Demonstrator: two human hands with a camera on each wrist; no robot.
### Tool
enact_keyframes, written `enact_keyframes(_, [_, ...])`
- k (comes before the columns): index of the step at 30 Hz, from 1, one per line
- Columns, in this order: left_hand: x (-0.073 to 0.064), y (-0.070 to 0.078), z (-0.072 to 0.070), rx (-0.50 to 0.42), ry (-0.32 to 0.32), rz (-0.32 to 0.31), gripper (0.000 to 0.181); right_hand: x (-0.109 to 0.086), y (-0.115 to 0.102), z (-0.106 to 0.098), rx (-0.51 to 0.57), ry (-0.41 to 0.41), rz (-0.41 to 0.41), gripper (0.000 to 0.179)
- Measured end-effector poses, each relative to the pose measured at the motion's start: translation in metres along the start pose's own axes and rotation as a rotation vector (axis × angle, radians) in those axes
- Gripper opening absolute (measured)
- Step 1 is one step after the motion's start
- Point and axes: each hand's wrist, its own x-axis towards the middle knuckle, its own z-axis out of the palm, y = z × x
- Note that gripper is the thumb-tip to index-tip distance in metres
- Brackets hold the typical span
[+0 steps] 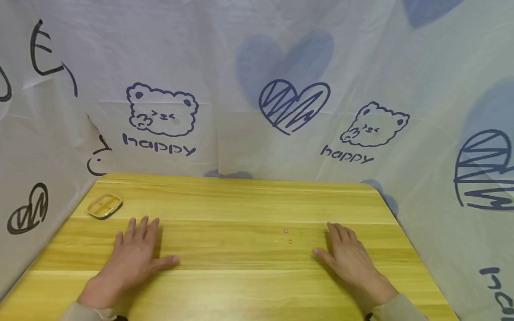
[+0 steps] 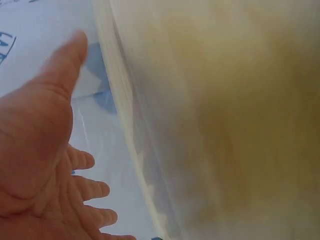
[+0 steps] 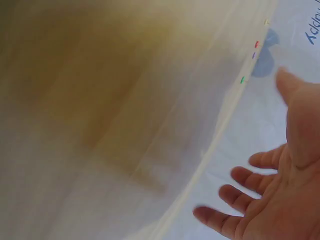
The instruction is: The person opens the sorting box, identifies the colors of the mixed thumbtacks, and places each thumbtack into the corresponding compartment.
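My left hand (image 1: 135, 252) is held palm down over the left half of the wooden table, fingers spread and thumb pointing inward. Just beyond its fingertips lies a small shallow box (image 1: 98, 206) with divided compartments. On the other side, my right hand (image 1: 350, 258) is also spread, with nothing in its fingers. To the left of its thumb several tiny coloured rings rest on the wood: a purple ring (image 1: 286, 231), a green ring (image 1: 301, 233), a yellow ring (image 1: 275, 241) and a red ring (image 1: 290, 241). Both wrist views show bare palms.
The yellow wood-grain table (image 1: 225, 290) has rounded far corners. A white cloth (image 1: 229, 133) with blue bear and heart drawings hangs behind its far edge and along both sides.
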Motion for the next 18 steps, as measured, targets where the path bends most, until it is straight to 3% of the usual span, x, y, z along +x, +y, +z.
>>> enact_keyframes(3, [0.007,-0.012,-0.003,-0.001,0.035,-0.003,0.11,0.004,-0.005,-0.003,0.063,-0.007,0.045,0.08])
enact_keyframes(6, [0.016,-0.03,-0.009,-0.03,0.047,-0.041,0.099,0.009,-0.01,-0.007,0.154,-0.066,0.125,0.075])
enact_keyframes(14, [0.034,-0.094,-0.027,-0.105,0.068,-0.268,0.088,0.018,-0.013,-0.009,0.316,-0.219,0.268,0.086])
enact_keyframes(18, [0.04,-0.119,-0.031,-0.145,0.052,-0.301,0.091,0.016,-0.012,-0.006,0.324,-0.231,0.272,0.083])
